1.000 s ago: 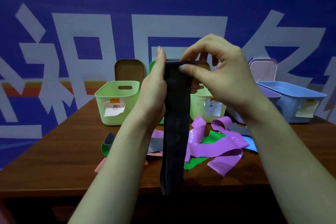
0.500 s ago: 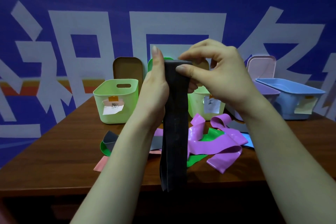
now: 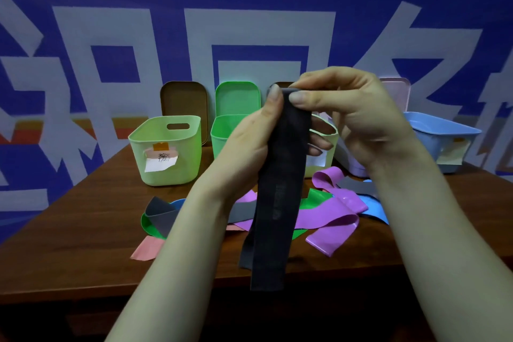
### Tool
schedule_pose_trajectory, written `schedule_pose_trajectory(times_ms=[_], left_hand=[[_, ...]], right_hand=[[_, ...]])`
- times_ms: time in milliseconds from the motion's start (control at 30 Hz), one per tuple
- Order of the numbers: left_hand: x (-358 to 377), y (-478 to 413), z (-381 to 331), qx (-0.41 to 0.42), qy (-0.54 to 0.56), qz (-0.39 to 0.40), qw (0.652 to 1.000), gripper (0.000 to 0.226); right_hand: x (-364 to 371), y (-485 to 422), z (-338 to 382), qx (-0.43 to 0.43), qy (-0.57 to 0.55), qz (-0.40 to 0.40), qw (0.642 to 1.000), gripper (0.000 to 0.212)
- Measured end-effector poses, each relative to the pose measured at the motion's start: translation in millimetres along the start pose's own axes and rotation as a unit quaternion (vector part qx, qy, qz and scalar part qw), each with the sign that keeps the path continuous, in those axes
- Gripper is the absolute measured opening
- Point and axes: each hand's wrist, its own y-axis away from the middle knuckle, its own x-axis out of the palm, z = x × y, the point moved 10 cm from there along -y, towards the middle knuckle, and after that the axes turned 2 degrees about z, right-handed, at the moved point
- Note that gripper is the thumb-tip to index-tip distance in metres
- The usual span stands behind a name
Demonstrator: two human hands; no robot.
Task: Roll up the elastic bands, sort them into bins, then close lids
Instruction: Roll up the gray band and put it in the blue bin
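Observation:
A dark grey elastic band (image 3: 277, 197) hangs straight down in front of me, its lower end past the table's front edge. My left hand (image 3: 249, 144) and my right hand (image 3: 352, 114) both pinch its top end between thumb and fingers, thumbs nearly touching. Behind it lies a loose pile of bands on the table: purple bands (image 3: 338, 214), a green band (image 3: 317, 197), a blue band (image 3: 373, 207), a pink band (image 3: 145, 250) and a grey band (image 3: 161, 214). Open bins stand behind: a pale green bin (image 3: 166, 150), a brighter green bin (image 3: 226, 130), a lilac bin (image 3: 355, 166) and a blue bin (image 3: 444, 141).
The brown wooden table (image 3: 83, 236) ends just below my forearms. Lids lean upright on the blue wall behind the bins: a brown lid (image 3: 184, 100), a green lid (image 3: 237, 97) and a pink lid (image 3: 397, 91). Paper labels are stuck on the bin fronts.
The view has shifted a little, showing more of the green bin and its lid. My left thumb has closed in beside the right thumb at the band's top; the band hangs slightly slanted.

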Motion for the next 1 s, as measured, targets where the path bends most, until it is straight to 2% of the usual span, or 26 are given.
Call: schedule_pose_trajectory(times_ms=[167,233,333,433,467,633,700,800,833,933,1000], left_hand=[[8,-10,15,0.001,-0.034,-0.012,0.999,0.054],[9,-16,29,-0.012,-0.012,-0.031,0.999,0.051],[9,-21,54,-0.055,0.043,-0.064,0.996,0.053],[14,-23,74,-0.085,0.091,-0.072,0.990,0.051],[17,-24,79,-0.092,0.104,-0.070,0.988,0.051],[37,-32,97,-0.118,0.172,-0.043,0.977,0.055],[45,-36,101,-0.126,0.192,-0.033,0.973,0.055],[54,-40,109,-0.145,0.208,-0.020,0.967,0.056],[56,-41,112,-0.154,0.205,-0.017,0.966,0.058],[59,-44,122,-0.173,0.184,-0.021,0.967,0.070],[62,-45,125,-0.174,0.187,-0.025,0.966,0.071]], right_hand=[[-17,3,-21,0.060,-0.053,0.020,0.997,0.011],[-28,7,-36,0.091,-0.047,0.024,0.994,0.018],[-62,15,-66,0.128,-0.052,-0.009,0.990,0.015],[-122,28,-101,0.176,0.019,-0.112,0.978,0.006],[-141,35,-112,0.199,0.054,-0.139,0.969,0.008],[-213,70,-159,0.279,0.220,-0.200,0.913,0.012],[-239,81,-164,0.289,0.313,-0.244,0.871,0.011],[-264,99,-156,0.340,0.468,-0.281,0.766,0.011],[-267,102,-154,0.366,0.520,-0.266,0.725,0.012],[-269,111,-154,0.449,0.630,-0.189,0.606,0.038],[-267,122,-154,0.500,0.638,-0.158,0.564,0.047]])
